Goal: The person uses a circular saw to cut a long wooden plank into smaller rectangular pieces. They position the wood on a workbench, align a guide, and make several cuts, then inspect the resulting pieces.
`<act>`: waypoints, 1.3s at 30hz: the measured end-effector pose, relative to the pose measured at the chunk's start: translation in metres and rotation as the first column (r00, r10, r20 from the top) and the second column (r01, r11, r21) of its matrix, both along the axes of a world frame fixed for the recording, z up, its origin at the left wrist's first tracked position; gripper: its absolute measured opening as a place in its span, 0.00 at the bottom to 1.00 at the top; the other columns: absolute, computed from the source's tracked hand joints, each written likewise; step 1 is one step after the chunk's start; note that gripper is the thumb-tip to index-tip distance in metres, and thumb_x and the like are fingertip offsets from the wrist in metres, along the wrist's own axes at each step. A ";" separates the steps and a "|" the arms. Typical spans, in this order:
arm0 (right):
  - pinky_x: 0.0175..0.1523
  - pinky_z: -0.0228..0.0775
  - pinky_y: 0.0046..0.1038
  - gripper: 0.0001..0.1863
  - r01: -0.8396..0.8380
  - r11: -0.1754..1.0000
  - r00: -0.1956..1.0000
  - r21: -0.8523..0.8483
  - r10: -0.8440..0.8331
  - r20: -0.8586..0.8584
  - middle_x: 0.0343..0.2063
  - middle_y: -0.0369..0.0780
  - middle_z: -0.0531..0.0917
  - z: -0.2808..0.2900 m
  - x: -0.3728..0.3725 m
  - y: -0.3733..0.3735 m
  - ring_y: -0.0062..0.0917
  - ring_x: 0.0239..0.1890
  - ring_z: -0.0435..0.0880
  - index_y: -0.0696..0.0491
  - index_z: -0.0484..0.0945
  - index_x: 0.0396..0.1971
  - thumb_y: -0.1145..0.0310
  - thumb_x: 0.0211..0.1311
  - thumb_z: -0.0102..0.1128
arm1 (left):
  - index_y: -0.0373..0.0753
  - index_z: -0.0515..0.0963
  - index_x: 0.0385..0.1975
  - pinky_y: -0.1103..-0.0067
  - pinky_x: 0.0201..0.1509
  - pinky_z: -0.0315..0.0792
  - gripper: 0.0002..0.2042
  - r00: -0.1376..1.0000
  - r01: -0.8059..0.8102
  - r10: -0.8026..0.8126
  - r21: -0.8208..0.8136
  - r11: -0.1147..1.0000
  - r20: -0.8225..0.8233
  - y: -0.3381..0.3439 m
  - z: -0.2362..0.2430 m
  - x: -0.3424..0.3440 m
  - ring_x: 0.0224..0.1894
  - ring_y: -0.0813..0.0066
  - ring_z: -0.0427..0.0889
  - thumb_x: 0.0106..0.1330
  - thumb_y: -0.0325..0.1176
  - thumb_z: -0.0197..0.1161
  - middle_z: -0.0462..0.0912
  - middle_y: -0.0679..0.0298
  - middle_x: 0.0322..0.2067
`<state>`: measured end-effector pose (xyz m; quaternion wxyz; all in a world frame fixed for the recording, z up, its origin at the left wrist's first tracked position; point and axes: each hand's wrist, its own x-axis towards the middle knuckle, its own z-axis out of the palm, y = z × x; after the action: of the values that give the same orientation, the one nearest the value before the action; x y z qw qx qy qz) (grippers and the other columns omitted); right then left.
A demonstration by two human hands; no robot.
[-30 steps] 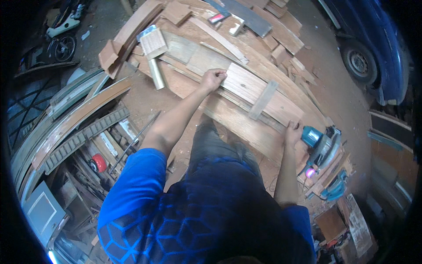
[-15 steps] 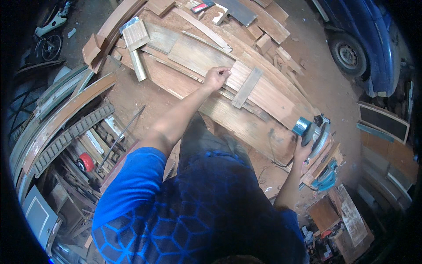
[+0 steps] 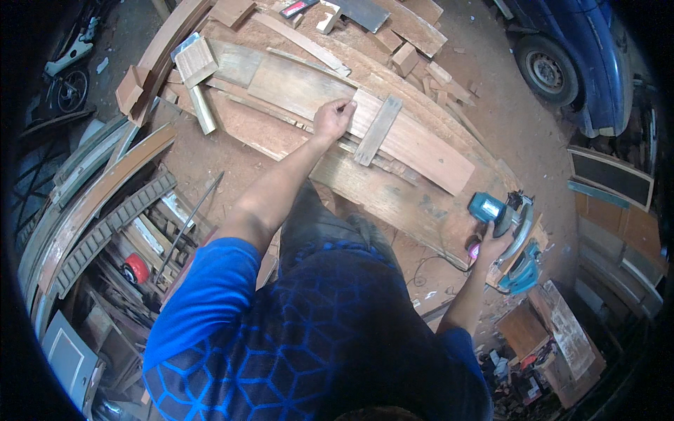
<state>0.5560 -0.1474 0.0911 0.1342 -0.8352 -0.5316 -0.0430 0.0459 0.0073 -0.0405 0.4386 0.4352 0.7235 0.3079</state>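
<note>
My right hand is wrapped round the handle of a teal circular saw at the right end of the bench. The saw stands just beyond the end of a reddish-brown plank, with a gap between them. Above the plank's left end is my left hand, its fingers curled together; whatever they may hold is hidden. A short grey wooden strip lies across the plank to the right of that hand. A wider, duller board continues to the left.
Wood offcuts and sawdust cover the bench's far side. A second teal power tool sits below the saw, near a loose cable. Stacked timber fills the left. A blue vehicle stands at upper right.
The saw has moved off the plank's end, which now shows fully, and has turned slightly. My left hand stays near the plank's left end, fingers still curled. The whole view has shifted a little.
</note>
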 end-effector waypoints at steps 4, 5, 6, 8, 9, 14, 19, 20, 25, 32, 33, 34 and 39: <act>0.75 0.52 0.50 0.56 -0.322 0.920 0.945 -0.224 0.326 -0.021 0.66 0.58 0.68 -0.003 -0.113 0.063 0.53 0.69 0.65 0.60 0.60 0.71 0.45 0.49 0.79 | 0.44 0.88 0.45 0.68 0.46 0.79 0.18 0.996 0.091 -0.091 -0.004 0.996 0.025 -0.008 0.014 0.018 0.39 0.57 0.89 0.70 0.50 0.63 0.89 0.53 0.35; 0.76 0.49 0.52 0.59 -0.494 0.819 0.869 -0.292 0.455 -0.194 0.67 0.56 0.67 -0.006 -0.144 0.085 0.53 0.70 0.63 0.58 0.59 0.73 0.43 0.46 0.80 | 0.45 0.88 0.45 0.68 0.45 0.79 0.18 0.997 0.077 -0.077 0.022 0.997 0.007 -0.010 0.011 0.024 0.39 0.56 0.89 0.70 0.50 0.62 0.89 0.53 0.35; 0.77 0.46 0.53 0.60 -0.638 0.735 0.770 -0.230 0.598 -0.223 0.67 0.54 0.68 -0.022 -0.160 0.100 0.53 0.70 0.62 0.56 0.59 0.73 0.42 0.44 0.80 | 0.45 0.88 0.45 0.67 0.45 0.79 0.17 0.998 0.062 -0.062 0.051 0.997 -0.003 -0.013 0.005 0.032 0.40 0.55 0.89 0.70 0.50 0.62 0.89 0.53 0.35; 0.79 0.44 0.53 0.61 -0.668 0.654 0.714 -0.355 0.698 -0.055 0.66 0.54 0.68 -0.036 -0.183 0.125 0.51 0.70 0.63 0.55 0.60 0.73 0.46 0.40 0.82 | 0.45 0.88 0.45 0.67 0.46 0.79 0.17 0.998 0.051 -0.047 0.092 0.994 -0.044 -0.006 0.000 0.037 0.40 0.54 0.88 0.70 0.50 0.61 0.89 0.53 0.36; 0.76 0.48 0.51 0.61 -0.693 0.628 0.695 -0.354 0.712 -0.097 0.65 0.54 0.69 -0.043 -0.181 0.135 0.50 0.69 0.64 0.55 0.60 0.73 0.48 0.39 0.82 | 0.46 0.88 0.45 0.66 0.46 0.79 0.17 0.997 0.055 -0.049 0.091 0.994 -0.065 -0.007 -0.001 0.037 0.41 0.53 0.88 0.70 0.50 0.61 0.89 0.53 0.36; 0.68 0.60 0.47 0.64 -0.689 0.590 0.709 -0.421 0.669 -0.223 0.58 0.54 0.71 -0.057 -0.167 0.138 0.49 0.61 0.69 0.54 0.59 0.75 0.53 0.32 0.83 | 0.46 0.88 0.44 0.64 0.46 0.79 0.17 0.996 0.070 -0.061 0.128 0.989 -0.070 -0.004 0.005 0.044 0.41 0.51 0.87 0.70 0.49 0.59 0.89 0.53 0.37; 0.70 0.57 0.48 0.64 -0.692 0.571 0.707 -0.443 0.662 -0.251 0.59 0.56 0.70 -0.054 -0.170 0.136 0.51 0.62 0.67 0.52 0.59 0.75 0.52 0.34 0.84 | 0.45 0.88 0.43 0.64 0.44 0.79 0.16 0.998 -0.025 0.029 0.066 0.997 -0.058 -0.004 0.015 0.056 0.39 0.53 0.88 0.70 0.48 0.60 0.89 0.54 0.34; 0.70 0.57 0.48 0.64 -0.688 0.566 0.709 -0.453 0.658 -0.255 0.59 0.56 0.70 -0.054 -0.170 0.139 0.51 0.62 0.67 0.52 0.59 0.75 0.52 0.33 0.84 | 0.45 0.88 0.42 0.64 0.44 0.79 0.16 0.998 -0.023 0.028 0.077 0.997 -0.060 -0.004 0.014 0.056 0.38 0.53 0.88 0.70 0.48 0.60 0.89 0.54 0.33; 0.66 0.62 0.46 0.65 -0.731 0.580 0.667 -0.359 0.719 -0.197 0.55 0.54 0.71 -0.060 -0.164 0.137 0.49 0.56 0.70 0.52 0.59 0.76 0.52 0.31 0.83 | 0.43 0.87 0.41 0.63 0.43 0.79 0.16 0.995 -0.009 0.020 0.112 0.994 -0.094 -0.003 0.010 0.054 0.35 0.53 0.87 0.70 0.47 0.60 0.88 0.54 0.30; 0.70 0.57 0.48 0.66 -0.709 0.573 0.697 -0.411 0.657 -0.287 0.60 0.54 0.69 -0.054 -0.167 0.143 0.50 0.61 0.67 0.49 0.59 0.76 0.50 0.30 0.85 | 0.44 0.88 0.43 0.70 0.37 0.78 0.16 0.995 -0.033 0.043 0.113 0.993 -0.093 -0.002 0.004 0.055 0.29 0.63 0.87 0.70 0.48 0.63 0.87 0.56 0.27; 0.69 0.59 0.48 0.66 -0.715 0.583 0.691 -0.385 0.672 -0.267 0.59 0.54 0.70 -0.056 -0.168 0.142 0.50 0.60 0.68 0.49 0.60 0.76 0.50 0.31 0.85 | 0.43 0.88 0.42 0.68 0.39 0.79 0.15 0.995 -0.042 0.051 0.098 0.994 -0.089 -0.002 0.004 0.056 0.31 0.60 0.87 0.70 0.47 0.63 0.88 0.55 0.28; 0.67 0.60 0.47 0.65 -0.722 0.591 0.685 -0.359 0.686 -0.247 0.58 0.53 0.70 -0.058 -0.169 0.140 0.49 0.59 0.69 0.49 0.60 0.76 0.49 0.31 0.84 | 0.43 0.88 0.41 0.66 0.40 0.79 0.15 0.995 -0.051 0.058 0.083 0.995 -0.084 -0.002 0.004 0.056 0.33 0.58 0.88 0.69 0.47 0.62 0.88 0.54 0.29; 0.66 0.61 0.46 0.64 -0.703 0.591 0.698 -0.395 0.680 -0.226 0.58 0.53 0.71 -0.055 -0.172 0.141 0.49 0.60 0.69 0.48 0.60 0.76 0.50 0.33 0.83 | 0.43 0.88 0.41 0.65 0.43 0.79 0.14 0.995 -0.040 0.049 0.100 0.994 -0.090 -0.002 0.007 0.053 0.35 0.56 0.88 0.69 0.46 0.62 0.88 0.54 0.31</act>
<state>0.3838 -0.0062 0.0357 -0.0446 -0.5708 -0.8044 0.1586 0.0989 0.0051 -0.0336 0.3758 0.4539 0.7364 0.3324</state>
